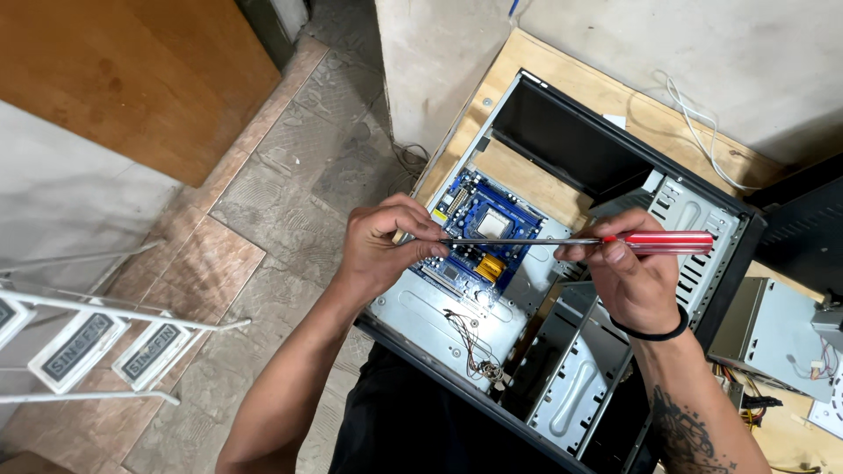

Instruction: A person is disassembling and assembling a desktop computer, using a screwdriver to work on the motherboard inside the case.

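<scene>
An open computer case (439, 320) lies on its side on a wooden table (580, 88), with a blue motherboard (479, 233) mounted inside. My right hand (637, 281) grips the red handle of a long screwdriver (667, 242) held level above the case. My left hand (386, 246) pinches the tip end of the metal shaft (518, 240) between its fingers, over the board's left edge. A black band circles my right wrist.
A grey power supply (773, 338) with coloured wires sits to the right of the case. A white cable (702, 140) lies on the table at the back. Metal drive bays (575, 386) fill the case's near right. A white rack (88, 338) stands on the tiled floor at left.
</scene>
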